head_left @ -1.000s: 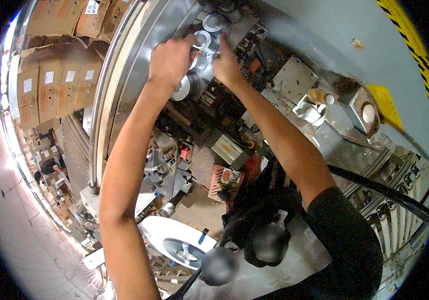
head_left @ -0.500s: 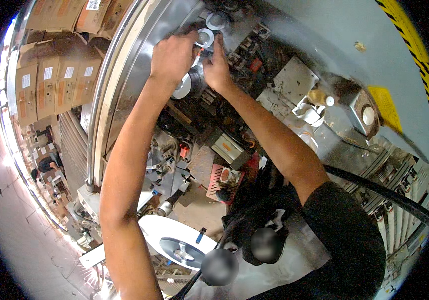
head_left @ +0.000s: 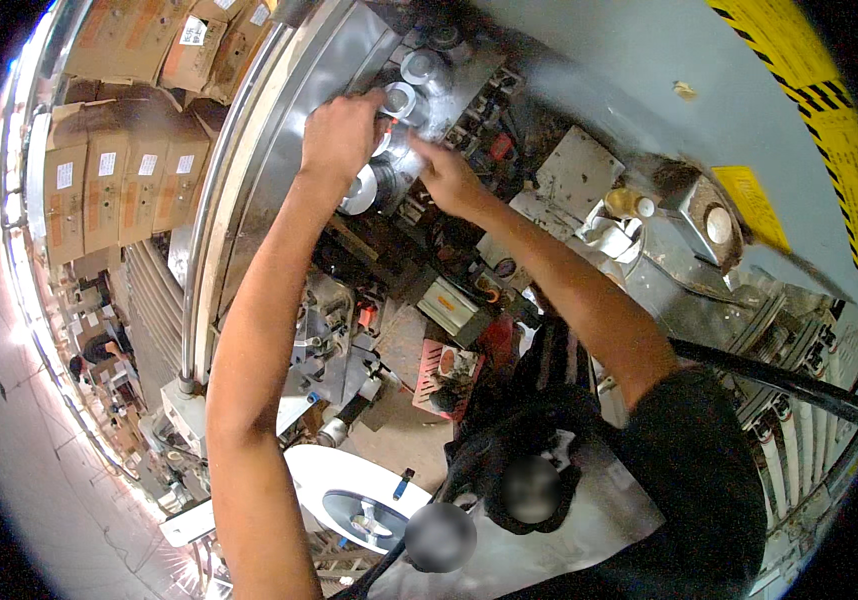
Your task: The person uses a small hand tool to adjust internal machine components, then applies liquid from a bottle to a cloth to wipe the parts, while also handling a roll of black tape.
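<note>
At the far end of the machine, my left hand (head_left: 341,135) is closed, its fingertips curled beside a white-rimmed roller (head_left: 400,100). What they grip is hidden. My right hand (head_left: 449,180) is to its right, a little nearer me, fingers drawn together and slightly blurred. Anything in them is too small to make out. A small orange-red piece (head_left: 391,124) shows between the hands, next to a partly covered white disc (head_left: 383,140). Beyond them sits another white-rimmed roller (head_left: 421,67). Below my left wrist is a larger white disc (head_left: 359,190).
A large white reel (head_left: 314,470) stands near my left forearm. A pink slotted tray (head_left: 439,370) lies inside the machine. Cardboard boxes (head_left: 99,190) are stacked at left, beyond the metal frame. A black hose (head_left: 769,375) crosses at right. Another person (head_left: 99,350) is far left.
My right hand has moved away from the rollers, toward me and slightly right. My left hand stays beside the same roller. The whole view has shifted a little.
</note>
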### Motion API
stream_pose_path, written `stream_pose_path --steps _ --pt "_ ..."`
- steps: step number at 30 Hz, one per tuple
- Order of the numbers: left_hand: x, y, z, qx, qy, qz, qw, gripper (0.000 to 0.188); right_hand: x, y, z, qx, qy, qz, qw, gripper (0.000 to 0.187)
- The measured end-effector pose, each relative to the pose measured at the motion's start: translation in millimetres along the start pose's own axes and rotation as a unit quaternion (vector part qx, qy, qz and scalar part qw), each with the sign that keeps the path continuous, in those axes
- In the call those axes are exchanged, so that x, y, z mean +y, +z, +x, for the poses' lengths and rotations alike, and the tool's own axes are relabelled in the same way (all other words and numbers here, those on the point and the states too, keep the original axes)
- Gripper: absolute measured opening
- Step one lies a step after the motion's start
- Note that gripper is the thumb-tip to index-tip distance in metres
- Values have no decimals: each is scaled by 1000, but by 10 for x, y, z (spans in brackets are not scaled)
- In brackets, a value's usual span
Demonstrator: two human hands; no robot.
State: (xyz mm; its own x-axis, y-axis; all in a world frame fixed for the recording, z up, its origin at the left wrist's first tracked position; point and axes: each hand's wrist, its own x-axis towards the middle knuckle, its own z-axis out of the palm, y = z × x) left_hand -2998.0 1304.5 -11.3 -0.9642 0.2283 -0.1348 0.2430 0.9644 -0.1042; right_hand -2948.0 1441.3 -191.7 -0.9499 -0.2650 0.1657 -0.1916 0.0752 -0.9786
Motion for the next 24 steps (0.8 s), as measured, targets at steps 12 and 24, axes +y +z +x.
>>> stream_pose_path --steps 12,24 --pt "129 -338 -311 -14 9 4 1000 30 -499 -492 -238 89 -30 -55 994 60" --pt "396 -880 -1676 -21 41 -269 962 34 -1107 -916 -1025 -86 -189 -123 970 12"
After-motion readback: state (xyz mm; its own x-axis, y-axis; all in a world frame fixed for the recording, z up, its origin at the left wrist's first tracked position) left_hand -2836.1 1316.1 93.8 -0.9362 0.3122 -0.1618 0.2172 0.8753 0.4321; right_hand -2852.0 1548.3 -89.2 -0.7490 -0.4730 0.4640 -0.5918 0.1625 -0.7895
